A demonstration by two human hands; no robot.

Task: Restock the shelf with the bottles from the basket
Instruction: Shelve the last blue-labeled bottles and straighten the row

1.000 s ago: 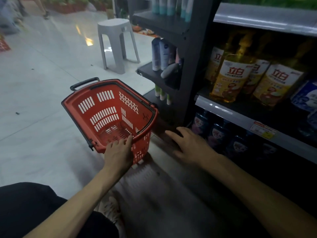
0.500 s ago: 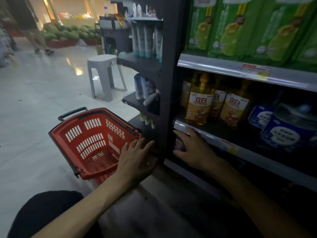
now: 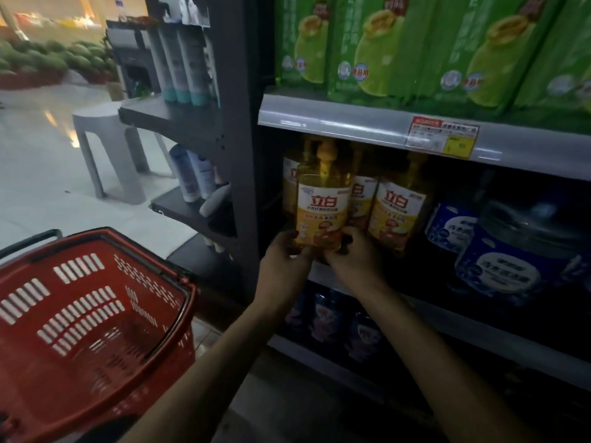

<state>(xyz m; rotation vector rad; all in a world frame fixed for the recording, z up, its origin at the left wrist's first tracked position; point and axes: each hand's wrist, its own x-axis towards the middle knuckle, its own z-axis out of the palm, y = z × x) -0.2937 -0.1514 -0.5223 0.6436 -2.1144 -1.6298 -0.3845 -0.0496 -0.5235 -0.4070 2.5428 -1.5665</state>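
Where your two hands meet, at the left end of the middle shelf (image 3: 463, 327), you hold a yellow pump bottle (image 3: 321, 203) upright by its base. Your left hand (image 3: 284, 260) grips the bottom left corner, fingers curled round the edge. Your right hand (image 3: 355, 260) grips the bottom right corner the same way, thumb towards the label. Your hands hide the underside, so you cannot tell whether the bottle rests on the shelf or hangs just above it.

Its pump head reaches up close to the grey rail of the upper shelf (image 3: 351, 127). Directly behind it and just to its right stand more of the same yellow bottles (image 3: 395, 212), labels facing you, packed close together. Further right on that shelf sit blue packs (image 3: 511, 260). Green refill pouches (image 3: 377, 49) fill the shelf above, and a red and yellow price tag (image 3: 443, 135) is clipped to its rail. Dark pouches (image 3: 323, 314) line the shelf below your wrists.

The red basket (image 3: 96, 314) sits low at your left, well apart from both hands, its slotted walls and floor showing and its black handle folded back along the rim. Between the basket and the shelf stands a dark side rack (image 3: 198, 123) holding tubes and small bottles. Beyond that, a grey plastic stool (image 3: 108, 145) stands on the pale floor.
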